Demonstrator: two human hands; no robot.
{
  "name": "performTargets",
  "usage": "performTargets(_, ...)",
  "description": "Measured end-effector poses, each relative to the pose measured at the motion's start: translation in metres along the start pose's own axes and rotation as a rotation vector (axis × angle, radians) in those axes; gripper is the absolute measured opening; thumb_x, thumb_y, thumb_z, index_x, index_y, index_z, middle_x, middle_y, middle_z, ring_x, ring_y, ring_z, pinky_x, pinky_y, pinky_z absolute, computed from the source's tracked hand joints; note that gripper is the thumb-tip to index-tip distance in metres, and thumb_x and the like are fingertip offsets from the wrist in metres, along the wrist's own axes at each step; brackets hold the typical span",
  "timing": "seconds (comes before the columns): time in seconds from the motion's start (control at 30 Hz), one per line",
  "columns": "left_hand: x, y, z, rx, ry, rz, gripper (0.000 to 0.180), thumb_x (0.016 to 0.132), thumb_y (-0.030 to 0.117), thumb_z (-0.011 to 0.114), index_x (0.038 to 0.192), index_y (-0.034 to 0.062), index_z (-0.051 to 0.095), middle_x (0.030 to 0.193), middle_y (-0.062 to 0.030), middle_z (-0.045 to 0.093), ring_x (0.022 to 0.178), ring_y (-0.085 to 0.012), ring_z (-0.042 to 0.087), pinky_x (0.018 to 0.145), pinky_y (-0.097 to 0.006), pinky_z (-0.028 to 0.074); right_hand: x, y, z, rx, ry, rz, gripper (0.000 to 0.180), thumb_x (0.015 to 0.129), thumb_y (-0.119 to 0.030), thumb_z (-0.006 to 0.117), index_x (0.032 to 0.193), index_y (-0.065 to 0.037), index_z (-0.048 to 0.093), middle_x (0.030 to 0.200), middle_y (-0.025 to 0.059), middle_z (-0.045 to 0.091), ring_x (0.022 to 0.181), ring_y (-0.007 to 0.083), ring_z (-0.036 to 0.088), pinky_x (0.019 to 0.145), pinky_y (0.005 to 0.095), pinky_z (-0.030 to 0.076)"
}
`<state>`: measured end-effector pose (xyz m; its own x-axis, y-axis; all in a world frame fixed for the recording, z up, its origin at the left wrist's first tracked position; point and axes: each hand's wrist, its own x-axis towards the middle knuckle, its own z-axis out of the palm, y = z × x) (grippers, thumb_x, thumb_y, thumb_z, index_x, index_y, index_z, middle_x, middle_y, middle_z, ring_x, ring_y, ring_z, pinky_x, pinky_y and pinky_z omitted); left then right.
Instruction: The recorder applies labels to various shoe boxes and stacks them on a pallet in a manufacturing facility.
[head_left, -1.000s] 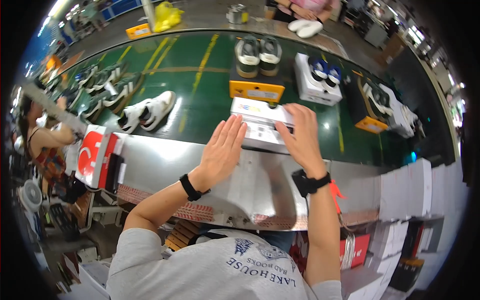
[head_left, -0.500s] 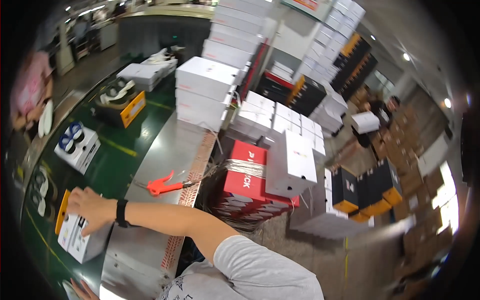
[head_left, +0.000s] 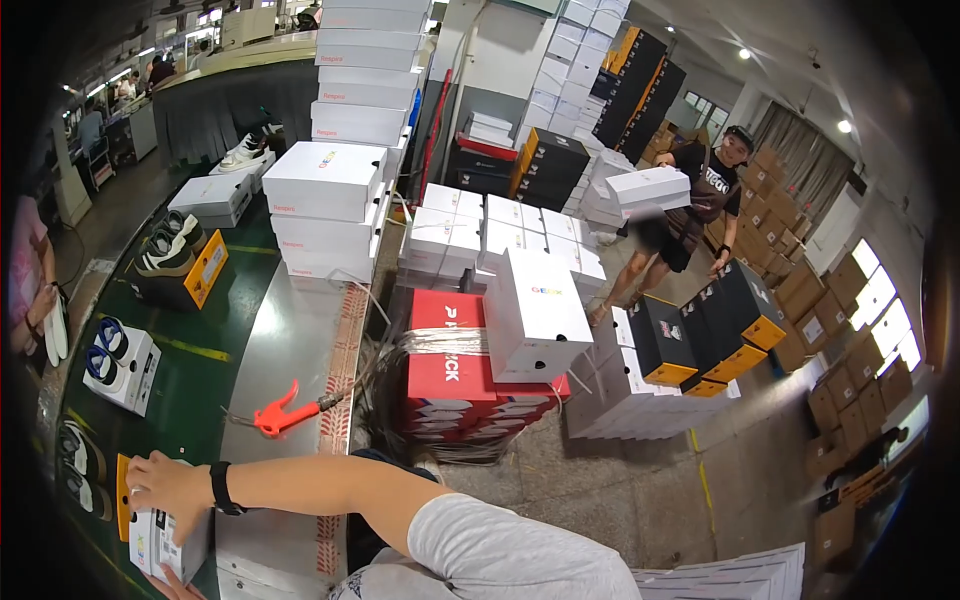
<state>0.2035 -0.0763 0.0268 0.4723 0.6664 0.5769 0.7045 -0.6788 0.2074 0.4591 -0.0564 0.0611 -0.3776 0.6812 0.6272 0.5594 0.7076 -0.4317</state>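
Observation:
A white shoe box (head_left: 152,538) stands on the green conveyor belt at the lower left, with an orange-yellow panel (head_left: 123,500) against its far side. From above, my right hand (head_left: 170,492) grips the box's top, fingers bent over the far edge. A black band circles that wrist. At the box's near end, my left hand (head_left: 174,586) presses its fingers on the side; the rest of it is cut off by the picture's lower edge. A red air blow gun (head_left: 283,411) lies on the metal ledge (head_left: 262,345) beside the belt.
Farther up the belt are sandals on a white box (head_left: 122,370) and shoes in an orange-black box (head_left: 180,265). White shoe boxes (head_left: 325,200) are stacked at the ledge's far end. Red cartons (head_left: 450,360) stand right of it. A co-worker (head_left: 705,190) carries a white box.
My left hand has come up to the box's near end; my right hand stays on top. The scene has shifted left in the picture. The co-worker now stands beside the black boxes, one hand near them.

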Motion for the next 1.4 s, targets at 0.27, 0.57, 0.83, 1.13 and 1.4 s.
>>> performTargets(0.27,-0.024,-0.023,-0.002,0.118,0.018,0.092,0.045,0.095,0.011,0.056,0.137,0.0001,0.045,0.147,-0.0278,0.033,0.133,-0.0373,0.040,0.105,-0.039,0.038,-0.014,0.004,-0.005,-0.228,-0.050,-0.095,0.077,0.042,-0.037,0.084,0.112,-0.015,0.061,0.116,0.0157,0.046,0.118,0.0337,0.036,0.078,0.0454,0.039)
performTargets(0.57,-0.002,0.011,-0.020,-0.431,-0.122,-0.396,0.044,0.096,0.014,0.057,0.136,0.0002,0.046,0.144,-0.0255,0.038,0.129,-0.0356,0.044,0.103,-0.039,0.040,-0.146,-0.076,-0.036,0.012,0.174,0.067,0.064,0.065,-0.018,0.073,0.124,-0.009,0.049,0.130,0.0233,0.043,0.129,0.0433,0.035,0.097,0.0535,0.035)
performTargets(0.83,0.022,0.057,-0.027,-0.632,-0.307,-0.514,0.043,0.097,0.017,0.057,0.135,0.0004,0.047,0.141,-0.0223,0.043,0.125,-0.0328,0.048,0.101,-0.037,0.042,-0.328,-0.156,-0.225,-0.731,1.065,0.888,0.021,0.085,-0.006,0.063,0.105,-0.003,0.059,0.105,0.0109,0.060,0.101,0.0225,0.057,0.089,0.0338,0.045)
performTargets(1.13,0.045,0.085,-0.013,-0.402,-0.339,-0.138,0.040,0.097,0.021,0.057,0.131,-0.0006,0.051,0.131,-0.0176,0.053,0.117,-0.0283,0.052,0.096,-0.038,0.045,-0.528,-0.229,-0.407,-0.666,1.828,1.358,0.063,0.088,-0.050,0.063,0.116,0.005,0.052,0.114,0.0187,0.055,0.098,0.0229,0.056,0.086,0.0350,0.046)
performTargets(1.4,0.045,0.102,-0.015,-0.326,-0.328,-0.025,0.039,0.097,0.021,0.056,0.129,-0.0003,0.052,0.130,-0.0176,0.054,0.117,-0.0299,0.052,0.097,-0.039,0.043,-0.493,-0.190,-0.448,0.280,1.939,1.211,0.132,0.066,-0.079,0.064,0.150,-0.003,-0.004,0.146,0.0380,0.010,0.137,0.0514,0.020,0.098,0.0688,0.033)
